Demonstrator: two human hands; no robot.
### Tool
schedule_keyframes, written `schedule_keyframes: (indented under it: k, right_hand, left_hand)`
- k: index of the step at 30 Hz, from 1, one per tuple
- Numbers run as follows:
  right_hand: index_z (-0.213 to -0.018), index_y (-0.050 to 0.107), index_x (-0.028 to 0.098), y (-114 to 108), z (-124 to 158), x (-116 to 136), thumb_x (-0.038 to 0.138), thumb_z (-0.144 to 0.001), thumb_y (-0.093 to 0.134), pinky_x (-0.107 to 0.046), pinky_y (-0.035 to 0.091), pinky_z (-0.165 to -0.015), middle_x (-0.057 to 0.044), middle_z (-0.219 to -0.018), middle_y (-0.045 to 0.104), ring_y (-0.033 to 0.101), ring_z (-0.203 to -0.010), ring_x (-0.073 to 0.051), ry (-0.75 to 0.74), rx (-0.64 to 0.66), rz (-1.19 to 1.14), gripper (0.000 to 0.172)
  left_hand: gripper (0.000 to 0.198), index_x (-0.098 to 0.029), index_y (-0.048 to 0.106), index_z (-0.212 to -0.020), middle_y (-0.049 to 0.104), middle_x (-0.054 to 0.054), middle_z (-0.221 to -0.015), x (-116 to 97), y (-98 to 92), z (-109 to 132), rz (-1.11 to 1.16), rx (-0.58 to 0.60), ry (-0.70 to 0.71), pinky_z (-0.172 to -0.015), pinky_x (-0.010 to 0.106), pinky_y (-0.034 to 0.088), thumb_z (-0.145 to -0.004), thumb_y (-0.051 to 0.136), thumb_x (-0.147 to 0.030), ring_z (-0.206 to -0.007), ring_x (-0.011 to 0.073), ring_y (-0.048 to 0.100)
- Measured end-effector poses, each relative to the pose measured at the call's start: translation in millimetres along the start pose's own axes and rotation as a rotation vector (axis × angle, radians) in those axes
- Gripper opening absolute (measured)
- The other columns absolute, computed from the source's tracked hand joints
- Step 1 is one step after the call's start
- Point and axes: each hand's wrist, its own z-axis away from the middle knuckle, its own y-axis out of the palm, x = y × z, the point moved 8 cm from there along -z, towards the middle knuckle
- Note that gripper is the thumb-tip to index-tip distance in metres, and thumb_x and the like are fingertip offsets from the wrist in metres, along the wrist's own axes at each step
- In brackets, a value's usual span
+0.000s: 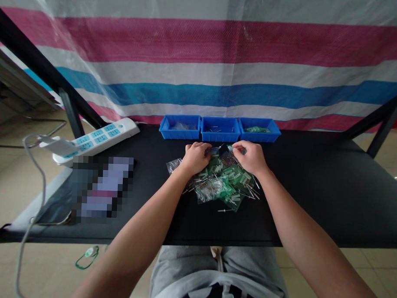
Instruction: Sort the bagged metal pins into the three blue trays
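Observation:
A heap of small clear plastic bags (208, 189), green bags of pale strips (232, 174) and loose metal pins resembling blind rivets (251, 192) lies on the black table. At the heap's far left side is my left hand (197, 157), its fingers curled down against the plastic; what they grip is hidden. My right hand (250, 156) is closed in a pinch at the far right side, beside a dark patch (223, 150) between both hands. What it pinches is too small to name. One loose pin (224, 210) lies apart, nearest the front edge.
Behind the heap stand three blue bins: the left bin (180, 134) holds clear bags, the middle bin (220, 136) metal pins, the right bin (259, 137) green bags. A white power strip (101, 139) with a plugged-in cable and a blurred phone-like object (107, 187) are at left.

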Motion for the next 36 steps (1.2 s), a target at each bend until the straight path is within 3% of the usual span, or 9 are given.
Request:
schedule_keyframes:
  k: [5, 8, 13, 19, 23, 29, 36]
  right_hand:
    - [-0.081, 0.070, 0.019, -3.5, -0.4, 1.8, 0.022, -0.076, 0.057, -0.031, 0.051, -0.068, -0.006, -0.077, 0.073, 0.066, -0.069, -0.019, 0.008, -0.024, -0.012, 0.014]
    - [-0.089, 0.070, 0.019, -3.3, 0.6, 9.2, 0.029, -0.079, 0.059, -0.031, 0.050, -0.069, -0.006, -0.083, 0.073, 0.066, -0.071, -0.019, -0.006, -0.014, -0.063, 0.018]
    - [-0.099, 0.069, 0.019, 9.9, 4.2, 19.3, 0.044, -0.081, 0.061, -0.030, 0.049, -0.065, -0.006, -0.088, 0.073, 0.065, -0.074, -0.019, 0.061, 0.127, -0.254, 0.031]
    - [-0.072, 0.065, 0.018, 19.7, 7.2, 15.0, 0.042, -0.077, 0.064, -0.027, 0.043, -0.056, -0.001, -0.063, 0.066, 0.056, -0.056, -0.014, 0.221, 0.177, -0.503, 0.025]
    - [-0.067, 0.062, 0.017, 22.6, 7.7, 8.0, 0.041, -0.071, 0.068, -0.025, 0.040, -0.050, 0.000, -0.058, 0.063, 0.052, -0.050, -0.012, 0.336, 0.165, -0.633, 0.024]
    - [-0.068, 0.063, 0.017, 26.0, 8.3, 1.0, 0.041, -0.068, 0.070, -0.024, 0.039, -0.049, -0.001, -0.059, 0.064, 0.051, -0.048, -0.011, 0.392, 0.158, -0.673, 0.025]
    - [-0.070, 0.064, 0.017, 25.8, 8.1, 4.6, 0.042, -0.068, 0.070, -0.025, 0.040, -0.049, -0.001, -0.060, 0.065, 0.052, -0.049, -0.011, 0.375, 0.164, -0.666, 0.026]
  left_hand:
    - [0.026, -0.020, 0.070, -0.101, 0.072, 0.010, -0.100, -6.0, -11.8, -0.3, 0.068, -0.092, 0.037, -0.093, 0.043, 0.035, -0.088, 0.049, -0.028, -0.100, 0.0274, 0.061]
    - [0.026, -0.019, 0.071, -0.101, 0.072, 0.009, -0.096, -12.7, -21.7, 1.0, 0.204, -0.136, 0.035, -0.088, 0.036, 0.039, -0.087, 0.052, -0.029, -0.092, 0.0239, 0.062]
    - [0.027, -0.018, 0.069, -0.104, 0.071, 0.004, -0.083, -21.7, -24.6, 4.3, 0.530, -0.121, 0.012, -0.070, 0.026, 0.042, -0.081, 0.061, -0.031, -0.074, 0.0166, 0.061]
    - [0.052, -0.013, 0.054, -0.120, 0.061, -0.002, -0.064, -24.4, -7.5, 3.3, 0.977, 0.018, -0.034, -0.056, 0.022, 0.038, -0.074, 0.069, -0.031, -0.057, 0.0100, 0.052]
    - [0.059, -0.014, 0.052, -0.118, 0.061, -0.004, -0.063, -22.7, -3.8, 2.0, 1.206, 0.042, -0.083, -0.058, 0.021, 0.040, -0.066, 0.075, -0.030, -0.058, 0.0089, 0.055]
    - [0.039, -0.013, 0.063, -0.090, 0.068, 0.001, -0.072, -18.7, 1.6, 2.0, 1.270, 0.059, -0.162, -0.065, 0.023, 0.046, -0.058, 0.080, -0.027, -0.065, 0.0102, 0.060]
    - [0.034, -0.012, 0.067, -0.081, 0.069, 0.002, -0.070, -12.5, 1.3, 2.3, 1.251, 0.012, -0.206, -0.062, 0.024, 0.046, -0.055, 0.081, -0.029, -0.062, 0.0102, 0.060]
